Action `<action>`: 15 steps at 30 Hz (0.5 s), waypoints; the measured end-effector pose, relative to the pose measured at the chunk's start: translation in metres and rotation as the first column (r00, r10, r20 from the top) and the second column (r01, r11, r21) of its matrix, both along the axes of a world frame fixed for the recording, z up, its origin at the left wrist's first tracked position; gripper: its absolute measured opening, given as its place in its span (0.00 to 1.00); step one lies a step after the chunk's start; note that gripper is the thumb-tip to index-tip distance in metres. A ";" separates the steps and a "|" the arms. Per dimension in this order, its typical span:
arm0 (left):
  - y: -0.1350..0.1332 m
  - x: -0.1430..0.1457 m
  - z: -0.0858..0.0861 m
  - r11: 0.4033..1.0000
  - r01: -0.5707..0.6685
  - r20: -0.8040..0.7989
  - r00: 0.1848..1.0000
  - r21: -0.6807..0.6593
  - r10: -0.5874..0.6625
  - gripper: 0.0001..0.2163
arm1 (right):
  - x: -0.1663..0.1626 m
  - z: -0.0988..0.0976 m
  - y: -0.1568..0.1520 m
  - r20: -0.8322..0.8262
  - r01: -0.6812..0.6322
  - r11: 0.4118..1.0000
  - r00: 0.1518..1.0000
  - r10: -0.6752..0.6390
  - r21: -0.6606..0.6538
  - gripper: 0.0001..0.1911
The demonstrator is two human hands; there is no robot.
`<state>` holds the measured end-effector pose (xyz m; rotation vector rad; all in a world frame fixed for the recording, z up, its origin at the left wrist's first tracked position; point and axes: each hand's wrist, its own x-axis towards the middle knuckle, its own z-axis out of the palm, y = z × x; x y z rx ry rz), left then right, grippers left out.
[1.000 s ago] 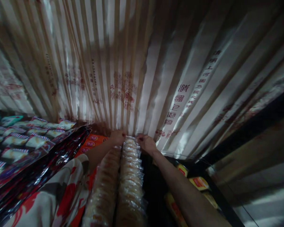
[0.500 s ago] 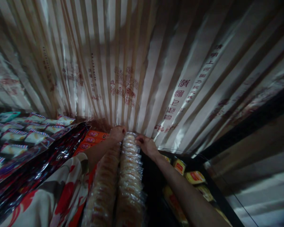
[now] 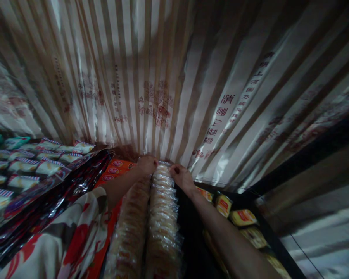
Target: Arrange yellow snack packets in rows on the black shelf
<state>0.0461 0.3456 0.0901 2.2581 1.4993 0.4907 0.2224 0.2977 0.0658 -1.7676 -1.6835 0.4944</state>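
Two long rows of round, pale pastries in clear wrappers run side by side from near me to the curtain. The right-hand row of wrapped pastries (image 3: 164,217) lies between my arms; the left-hand row of wrapped pastries (image 3: 130,228) is partly under my left forearm. At the far end of the right-hand row, my left hand (image 3: 147,165) is closed at the left side of the last wrapped pastry (image 3: 163,169). My right hand (image 3: 182,178) pinches at that pastry's right side. The exact fingertip contact is dim and hard to see.
A pleated, striped curtain (image 3: 159,46) with red print hangs right behind the rows. Orange packets (image 3: 116,170), dark shiny packets (image 3: 75,186) and small white packets (image 3: 25,166) lie to the left. Yellow packets (image 3: 244,217) sit on a black surface (image 3: 192,236) at right.
The whole view has shifted slightly, so things sit a little further right. Both hands stay at the far end of the row, with little visible change in grip.
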 end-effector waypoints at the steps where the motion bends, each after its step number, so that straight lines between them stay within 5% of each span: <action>1: -0.001 0.001 0.000 1.000 -0.018 0.002 1.000 0.003 0.018 0.10 | 0.001 0.003 -0.002 0.013 0.012 1.000 1.000 -0.012 0.001 0.09; 11: -0.005 0.007 0.001 0.995 -0.066 0.020 0.998 0.079 0.065 0.11 | 0.005 0.010 -0.007 0.060 -0.078 0.990 0.995 0.085 -0.113 0.04; 15: -0.009 -0.001 -0.003 0.971 -0.053 0.035 0.998 0.234 0.046 0.10 | -0.002 0.012 -0.008 0.126 -0.028 0.996 0.991 0.039 -0.086 0.06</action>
